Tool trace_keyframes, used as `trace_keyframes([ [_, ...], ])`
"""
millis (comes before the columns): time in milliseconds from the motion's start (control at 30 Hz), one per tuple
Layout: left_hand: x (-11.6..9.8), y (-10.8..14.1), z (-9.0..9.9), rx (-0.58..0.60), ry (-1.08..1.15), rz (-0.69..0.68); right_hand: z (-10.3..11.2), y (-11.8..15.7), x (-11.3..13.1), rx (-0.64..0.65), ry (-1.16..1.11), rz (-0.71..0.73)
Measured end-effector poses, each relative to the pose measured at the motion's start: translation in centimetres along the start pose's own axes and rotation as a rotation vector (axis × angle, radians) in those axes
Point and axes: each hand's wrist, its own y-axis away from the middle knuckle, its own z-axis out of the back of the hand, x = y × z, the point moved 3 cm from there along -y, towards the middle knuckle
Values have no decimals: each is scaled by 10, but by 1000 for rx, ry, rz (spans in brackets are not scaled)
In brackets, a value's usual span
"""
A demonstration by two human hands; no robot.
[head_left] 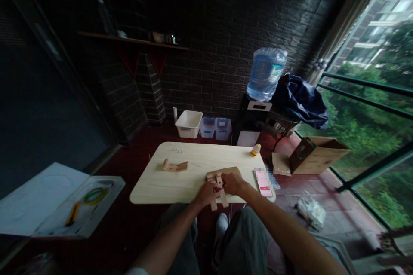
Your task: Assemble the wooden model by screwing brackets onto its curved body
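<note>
Near the table's front edge lies an assembly of light wooden pieces [224, 199], with two slats pointing towards me over the edge. My left hand [205, 194] is closed at its left side, fingertips pinched by the slats. From the right, my right hand [233, 183] reaches over the wood with its fingers bent and closed. Between the two hands there is something small and dark with a hint of yellow, too small to name. A flat wooden board [231, 171] lies just behind my right hand. Farther left, another wooden piece with an upright end [175, 166] rests on the table.
On the pale table [155, 189] are several small metal pieces [177, 151], a yellow-capped bottle [255, 150] and a phone [263, 182]. Bins [189, 124] and a water dispenser [253, 116] stand behind. An open case [106, 202] is left, a cardboard box [318, 154] right.
</note>
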Motion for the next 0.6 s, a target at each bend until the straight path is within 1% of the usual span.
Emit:
trace_keyframes([
  [100, 0, -1, 0, 2, -31, 6, 8, 3, 1, -17, 82, 91],
  [233, 0, -2, -1, -12, -56, -27, 11, 4, 0, -28, 85, 118],
  [300, 1, -2, -1, -14, -64, -31, 10, 4, -1, -26, 52, 90],
  [433, 4, -2, -3, 2, -42, -29, 4, 1, -4, -7, 13, -43],
  [533, 4, -1, -3, -8, -22, -40, 1, 0, -1, -5, -5, -138],
  [600, 4, -1, -2, -18, -20, -40, 3, 2, 3, -21, -25, -159],
])
